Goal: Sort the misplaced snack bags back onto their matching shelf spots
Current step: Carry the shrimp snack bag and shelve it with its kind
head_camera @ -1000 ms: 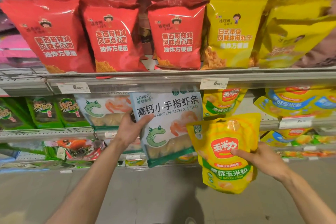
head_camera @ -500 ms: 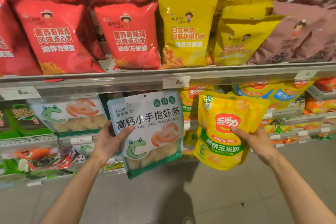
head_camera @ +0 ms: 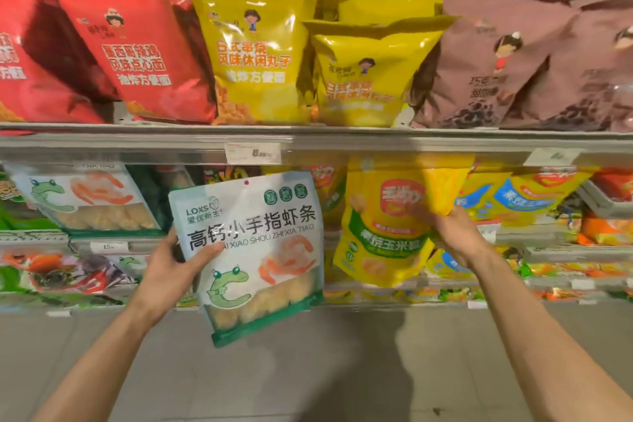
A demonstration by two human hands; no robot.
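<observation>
Left hand [head_camera: 168,271] grips white shrimp-stick bag [head_camera: 255,257]; right hand [head_camera: 452,236] grips yellow corn bag [head_camera: 380,233] before shelf [head_camera: 137,140].

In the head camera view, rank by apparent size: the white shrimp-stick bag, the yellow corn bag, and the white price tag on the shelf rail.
1. White shrimp-stick bag, though held nearest the camera.
2. Yellow corn bag, partly folded.
3. White price tag, clearly smallest.
</observation>
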